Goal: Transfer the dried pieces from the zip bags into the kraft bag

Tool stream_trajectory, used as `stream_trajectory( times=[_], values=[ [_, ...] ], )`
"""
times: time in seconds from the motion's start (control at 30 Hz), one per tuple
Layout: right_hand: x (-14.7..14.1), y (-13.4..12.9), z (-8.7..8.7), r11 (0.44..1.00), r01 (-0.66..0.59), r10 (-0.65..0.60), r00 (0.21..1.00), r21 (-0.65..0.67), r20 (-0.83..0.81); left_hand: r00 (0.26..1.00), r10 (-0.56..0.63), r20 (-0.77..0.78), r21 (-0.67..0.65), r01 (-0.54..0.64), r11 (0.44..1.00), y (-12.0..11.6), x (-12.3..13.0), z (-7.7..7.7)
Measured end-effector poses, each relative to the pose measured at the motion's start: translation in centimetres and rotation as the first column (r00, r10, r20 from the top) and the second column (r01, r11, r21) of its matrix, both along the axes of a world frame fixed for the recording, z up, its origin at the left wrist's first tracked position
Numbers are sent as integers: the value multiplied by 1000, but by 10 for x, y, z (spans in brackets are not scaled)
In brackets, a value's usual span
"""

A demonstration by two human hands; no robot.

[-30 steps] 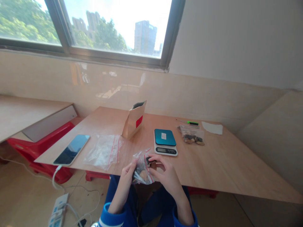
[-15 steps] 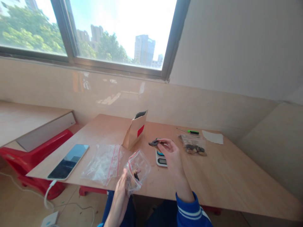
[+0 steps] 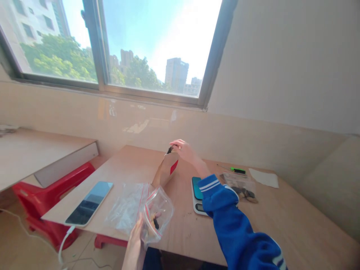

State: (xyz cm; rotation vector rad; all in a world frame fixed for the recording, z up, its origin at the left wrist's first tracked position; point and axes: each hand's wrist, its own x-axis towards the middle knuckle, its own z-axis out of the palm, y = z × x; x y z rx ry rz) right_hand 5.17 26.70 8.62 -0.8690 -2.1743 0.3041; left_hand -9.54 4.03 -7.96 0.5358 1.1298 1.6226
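My left hand [image 3: 136, 240] holds a clear zip bag [image 3: 164, 215] with a red seal line, its mouth open, a few dark and pale pieces inside. My right hand [image 3: 181, 148] is at the top opening of a standing brown paper bag [image 3: 164, 170] with a red label. Its fingers pinch something dark at the bag's mouth, too small to make out. Below my right forearm a white scale [image 3: 197, 210] with a teal top is partly covered by the blue sleeve.
Flat clear bags [image 3: 126, 206] lie beside a phone [image 3: 89, 204] on a cable. At the right are a filled zip bag [image 3: 243, 189], a green-handled tool [image 3: 237, 170] and white paper [image 3: 264, 177]. Red stools [image 3: 53, 195] stand left of the table [image 3: 295, 225].
My right hand has moved from above the scale, away and to the left, to the paper bag's mouth. The scale's teal top now shows. The view has shifted a little.
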Motion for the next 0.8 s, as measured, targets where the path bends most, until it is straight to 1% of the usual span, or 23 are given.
stream_trajectory(
  times=[0.1,0.17,0.23,0.3,0.33,0.37,0.4,0.43,0.47,0.5,0.53,0.57,0.6,0.63,0.67,0.7,0.73,0.8],
  values=[
    [0,-1,-8,999,-2,4,997,-35,71,998,26,58,-37,-24,999,-6,0,8],
    [-2,-3,-13,997,16,-9,994,-69,107,995,-6,96,-56,11,998,-10,2,12],
    [-4,-8,-16,994,52,-42,994,-93,99,990,-41,133,-62,49,997,-14,5,14],
    [-3,-18,-15,993,81,-81,997,-83,9,983,-79,164,-32,85,996,-16,8,12],
    [-1,-26,-14,994,80,-86,994,-73,-73,980,-97,173,2,98,995,-17,8,10],
    [1,-36,-12,996,59,-70,983,-71,-168,979,-101,179,35,97,995,-18,9,7],
    [4,-47,-11,996,10,-32,967,-88,-253,981,-82,178,54,74,996,-20,8,4],
    [7,-61,-10,990,-68,26,949,-125,-314,985,-31,169,50,23,998,-21,8,1],
    [10,-76,-11,969,-167,96,935,-184,-343,988,48,146,26,-53,998,-22,7,-2],
    [13,-91,-12,930,-262,170,929,-257,-330,985,133,108,-4,-133,991,-23,7,-3],
    [16,-106,-15,885,-327,237,929,-332,-283,978,198,59,-32,-197,980,-24,7,-3],
    [19,-120,-18,847,-350,286,934,-400,-213,975,221,20,-40,-220,975,-24,7,-2],
    [21,-132,-23,817,-355,325,934,-454,-145,980,198,5,-25,-198,980,-24,9,2],
    [22,-143,-28,790,-354,357,929,-500,-94,991,131,17,4,-131,991,-24,10,6],
    [24,-151,-33,761,-361,390,919,-539,-66,998,37,49,48,-40,998,-23,13,11],
    [25,-157,-38,725,-386,429,901,-570,-64,995,-49,84,92,41,995,-22,15,17],
    [27,-161,-43,680,-424,473,877,-598,-83,990,-98,98,117,87,989,-21,18,21],
    [32,-164,-52,588,-485,530,836,-647,-145,989,-121,82,116,111,987,-18,21,27]
  ],
)
